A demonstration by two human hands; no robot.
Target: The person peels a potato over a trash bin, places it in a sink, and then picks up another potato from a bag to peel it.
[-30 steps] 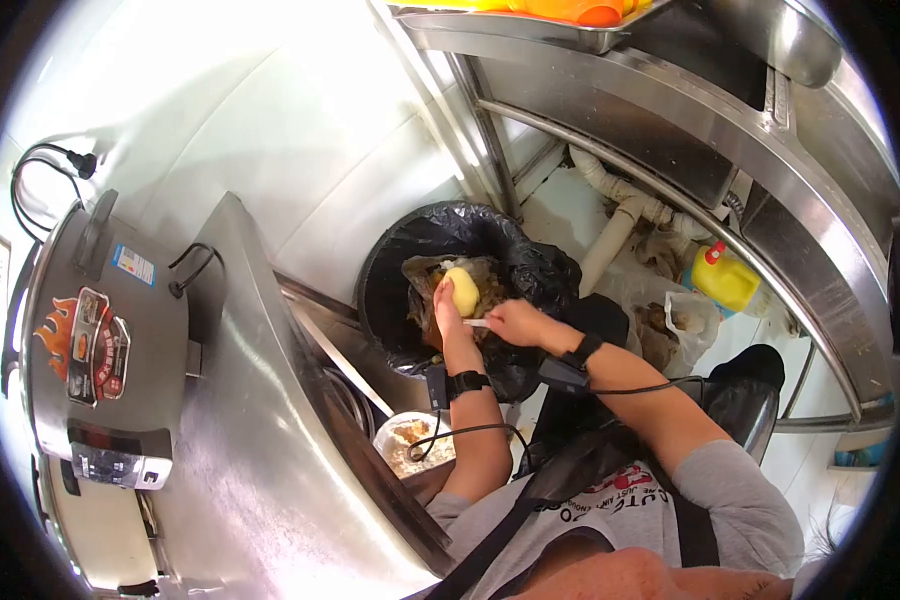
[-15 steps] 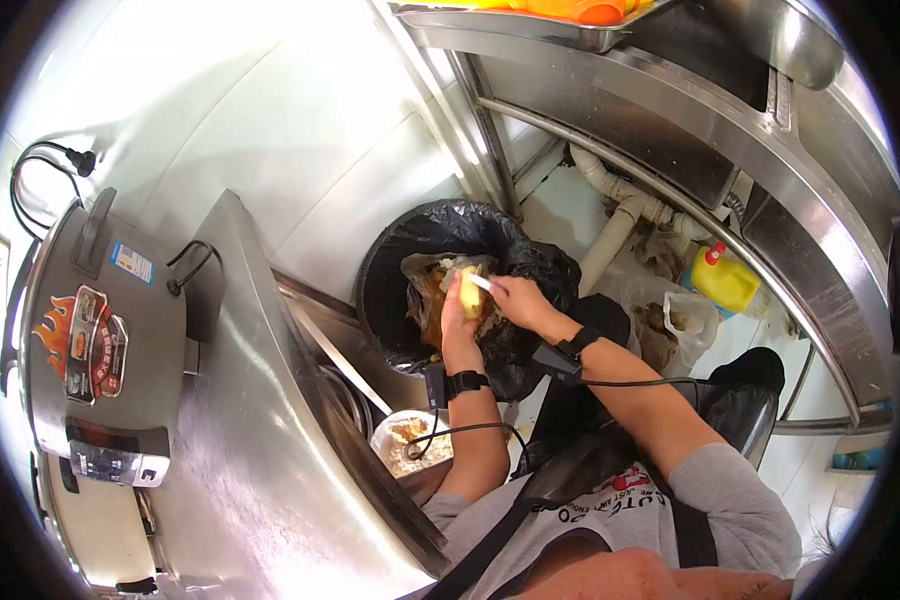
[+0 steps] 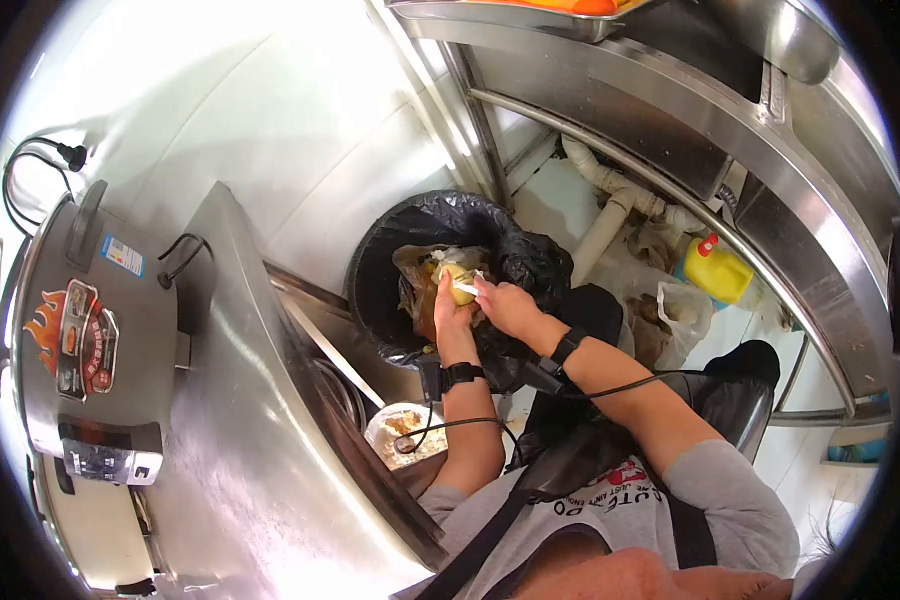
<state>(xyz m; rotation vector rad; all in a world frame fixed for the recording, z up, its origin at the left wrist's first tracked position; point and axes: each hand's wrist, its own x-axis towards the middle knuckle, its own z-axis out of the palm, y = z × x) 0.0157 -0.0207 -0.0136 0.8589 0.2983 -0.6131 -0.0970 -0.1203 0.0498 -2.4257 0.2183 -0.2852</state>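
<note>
My left hand [image 3: 453,318] is closed around a pale yellow, peeled-looking potato [image 3: 458,276] above the trash bin. Gripped in my right hand [image 3: 510,308] is a white-handled peeler [image 3: 468,289], its head against or very near the potato; the blade itself is too small to make out. Below both hands, the round bin [image 3: 368,285] is lined with a black plastic bag, and brownish and whitish scraps [image 3: 410,275] lie inside it.
A steel counter [image 3: 240,400] with a large grey cooker [image 3: 130,330] stands at left. A bowl of pale food [image 3: 400,425] sits below its edge. White pipes [image 3: 605,225], a yellow bottle [image 3: 718,272] and plastic bags [image 3: 680,315] are under the steel sink frame [image 3: 650,165] at right.
The potato has turned in my left hand, from upright to more end-on. My right hand has shifted slightly down with the peeler. The whole view has moved a little.
</note>
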